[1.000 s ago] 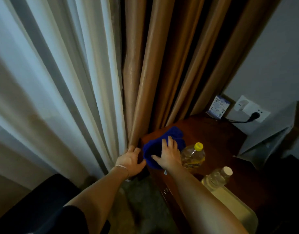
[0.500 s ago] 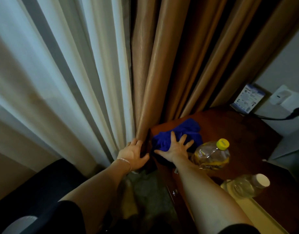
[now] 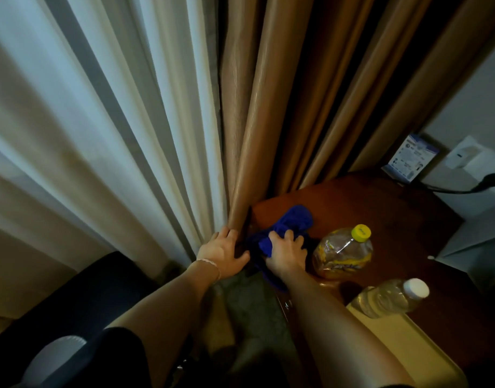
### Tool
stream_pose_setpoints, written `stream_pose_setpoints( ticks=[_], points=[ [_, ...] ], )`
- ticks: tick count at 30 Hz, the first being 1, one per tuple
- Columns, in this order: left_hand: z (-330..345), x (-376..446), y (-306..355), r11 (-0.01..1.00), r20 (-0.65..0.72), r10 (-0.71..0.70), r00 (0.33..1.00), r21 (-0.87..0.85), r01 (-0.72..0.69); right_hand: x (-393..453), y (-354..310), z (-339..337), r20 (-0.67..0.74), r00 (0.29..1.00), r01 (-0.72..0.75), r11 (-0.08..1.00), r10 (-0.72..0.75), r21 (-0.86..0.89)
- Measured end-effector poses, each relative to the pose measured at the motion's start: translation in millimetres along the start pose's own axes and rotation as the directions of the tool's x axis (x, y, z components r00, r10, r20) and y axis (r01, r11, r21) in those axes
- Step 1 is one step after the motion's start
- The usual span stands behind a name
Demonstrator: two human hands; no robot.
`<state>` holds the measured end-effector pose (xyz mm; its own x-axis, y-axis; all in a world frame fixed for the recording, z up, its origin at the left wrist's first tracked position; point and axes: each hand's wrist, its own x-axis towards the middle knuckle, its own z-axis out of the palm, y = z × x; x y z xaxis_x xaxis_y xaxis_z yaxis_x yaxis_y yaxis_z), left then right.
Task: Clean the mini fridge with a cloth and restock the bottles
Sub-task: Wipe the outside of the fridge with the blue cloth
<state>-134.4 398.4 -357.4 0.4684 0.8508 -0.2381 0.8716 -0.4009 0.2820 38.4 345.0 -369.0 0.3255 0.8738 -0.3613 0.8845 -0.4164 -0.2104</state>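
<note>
Cloth [image 3: 285, 228] is bunching under the right hand [image 3: 287, 254], fingers curling into it; left hand [image 3: 222, 252] is bracing, spread, beside it.

Brown curtain folds [image 3: 257, 152] crowd the tabletop's [image 3: 380, 219] left corner, touching its edge. A yellow-capped bottle [image 3: 343, 252] and a white-capped bottle [image 3: 392, 296] stand along the near edge. Bare wood lies open behind them, toward the wall plug [image 3: 489, 180].
</note>
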Motion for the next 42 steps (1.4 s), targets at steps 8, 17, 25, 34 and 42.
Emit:
stream_pose_setpoints(
  ticks=[8,17,25,34,42],
  points=[
    [-49,-55,7,0.997,-0.022,0.067,0.997,0.029,-0.067,-80,-8,-42,-0.023,0.998,-0.060,0.976,0.067,0.211],
    [-93,-149,6,0.953,-0.063,0.300,0.952,-0.028,-0.302,-225,-36,-76,-0.144,0.964,-0.172,0.939,0.222,0.298],
    [-81,-246,41,0.852,0.021,0.523,0.852,-0.013,-0.523,-391,-38,-56,-0.219,0.877,-0.338,0.872,0.428,0.354],
    [-47,-384,148,0.655,0.074,0.753,0.653,-0.004,-0.755,-581,8,-18,-0.199,0.726,-0.501,0.704,0.658,0.503],
    [-5,-522,194,0.576,0.140,0.809,0.570,0.001,-0.818,-742,32,29,-0.203,0.617,-0.604,0.623,0.761,0.497]
  ],
)
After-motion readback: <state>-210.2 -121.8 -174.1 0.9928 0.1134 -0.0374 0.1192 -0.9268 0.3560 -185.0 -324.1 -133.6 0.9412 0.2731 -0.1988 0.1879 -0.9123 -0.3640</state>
